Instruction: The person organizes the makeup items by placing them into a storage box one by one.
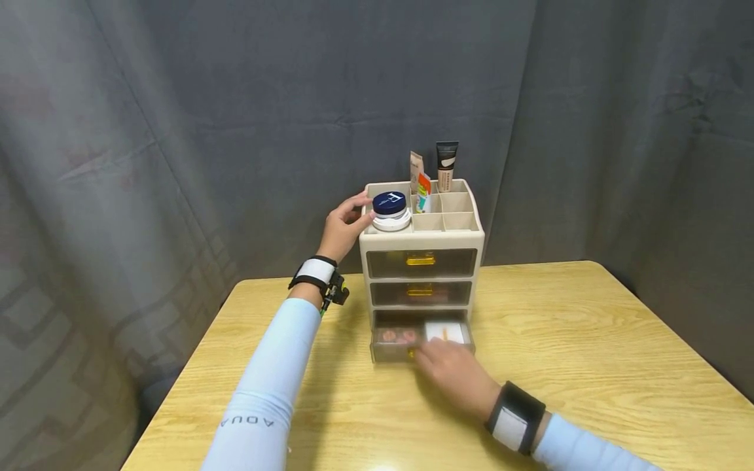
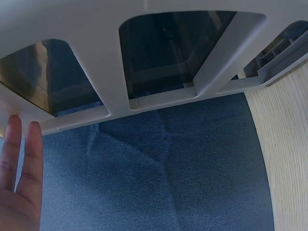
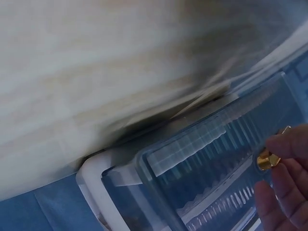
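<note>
A cream cosmetics organizer with three smoky drawers stands on the table. My left hand rests at its upper left side; in the left wrist view, two straight fingers touch the side. Near the thumb, a dark-blue-lidded jar sits on a white round case in the top compartment. My right hand pinches the gold handle of the bottom drawer, which is pulled out. Inside that drawer lie a white square item and a case with round pinkish pans.
Several tubes stand in the organizer's top: a black-capped tube, a beige tube and a colourful tube. The wooden table extends to both sides. A grey curtain hangs behind.
</note>
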Available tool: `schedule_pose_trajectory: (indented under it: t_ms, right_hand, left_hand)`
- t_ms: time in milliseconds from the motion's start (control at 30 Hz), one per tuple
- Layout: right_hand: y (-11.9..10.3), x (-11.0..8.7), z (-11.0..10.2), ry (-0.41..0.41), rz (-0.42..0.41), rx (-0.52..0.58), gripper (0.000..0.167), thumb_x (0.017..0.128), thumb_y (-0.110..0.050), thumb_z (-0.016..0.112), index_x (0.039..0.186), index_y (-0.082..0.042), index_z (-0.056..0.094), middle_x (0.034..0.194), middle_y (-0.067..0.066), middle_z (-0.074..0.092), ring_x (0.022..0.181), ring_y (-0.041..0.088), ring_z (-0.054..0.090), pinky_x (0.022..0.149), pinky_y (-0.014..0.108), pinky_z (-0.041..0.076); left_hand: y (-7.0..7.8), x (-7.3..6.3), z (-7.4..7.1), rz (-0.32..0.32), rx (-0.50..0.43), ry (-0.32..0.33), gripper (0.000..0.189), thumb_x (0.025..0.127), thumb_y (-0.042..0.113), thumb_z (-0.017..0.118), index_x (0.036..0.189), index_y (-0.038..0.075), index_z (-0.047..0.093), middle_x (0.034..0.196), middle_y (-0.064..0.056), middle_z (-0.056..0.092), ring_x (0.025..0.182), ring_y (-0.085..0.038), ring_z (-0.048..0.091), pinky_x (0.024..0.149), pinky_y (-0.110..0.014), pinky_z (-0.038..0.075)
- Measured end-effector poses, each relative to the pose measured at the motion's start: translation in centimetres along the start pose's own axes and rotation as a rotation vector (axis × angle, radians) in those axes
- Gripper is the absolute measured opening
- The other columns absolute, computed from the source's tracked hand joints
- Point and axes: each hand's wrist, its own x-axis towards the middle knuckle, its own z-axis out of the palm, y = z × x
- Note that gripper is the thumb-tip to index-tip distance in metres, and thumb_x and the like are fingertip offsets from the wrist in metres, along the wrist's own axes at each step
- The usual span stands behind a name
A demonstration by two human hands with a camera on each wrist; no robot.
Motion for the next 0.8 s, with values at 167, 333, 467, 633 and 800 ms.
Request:
schedule_pose_trajectory:
  t_ms: [167,333,467,633,800]
  right_hand:
    - [0.7,0.4,0.4,0.001,0.01,0.006,0.034,0.066,0.0,0.08,0.095,-0.001,0.062,0.086,0.006,0.06,0.071,0.017,0.057,0.06,0.026,0.051]
    - [1.4,0.7,0.8,-0.001,0.016,0.013,0.039,0.064,0.002,0.083,0.097,0.0,0.062,0.089,0.008,0.061,0.075,0.02,0.06,0.065,0.029,0.053]
    - [2.0,0.8,1.4,-0.026,0.033,0.015,0.039,0.064,0.005,0.08,0.099,-0.001,0.063,0.093,0.01,0.062,0.081,0.023,0.062,0.069,0.033,0.054]
    - [3.1,1.0,2.2,-0.082,0.082,0.015,0.038,0.065,0.006,0.077,0.099,-0.004,0.064,0.094,0.008,0.062,0.083,0.023,0.06,0.068,0.033,0.053]
    - [3.9,1.5,2.7,-0.108,0.107,0.01,0.037,0.067,0.004,0.08,0.1,-0.004,0.065,0.096,0.008,0.063,0.084,0.022,0.06,0.067,0.032,0.053]
  left_hand:
    - [0.1,-0.1,-0.1,-0.005,0.009,0.001,0.032,0.09,0.003,0.066,0.119,-0.009,0.062,0.141,-0.019,0.05,0.094,-0.029,0.058,0.081,-0.027,0.045]
    - [0.2,-0.1,0.0,0.008,0.001,0.002,0.032,0.09,0.003,0.067,0.119,-0.01,0.062,0.139,-0.02,0.05,0.093,-0.031,0.058,0.08,-0.026,0.045]
    - [0.1,-0.1,0.0,0.012,-0.011,0.007,0.031,0.089,0.002,0.067,0.118,-0.01,0.063,0.139,-0.02,0.051,0.092,-0.032,0.058,0.078,-0.024,0.045]
    - [0.0,0.1,0.1,0.008,-0.008,0.009,0.032,0.089,0.003,0.067,0.119,-0.008,0.063,0.14,-0.017,0.051,0.093,-0.03,0.058,0.078,-0.024,0.045]
    - [-0.1,0.2,0.1,0.004,-0.001,0.009,0.032,0.089,0.003,0.067,0.119,-0.008,0.063,0.139,-0.016,0.052,0.092,-0.027,0.058,0.079,-0.025,0.045]
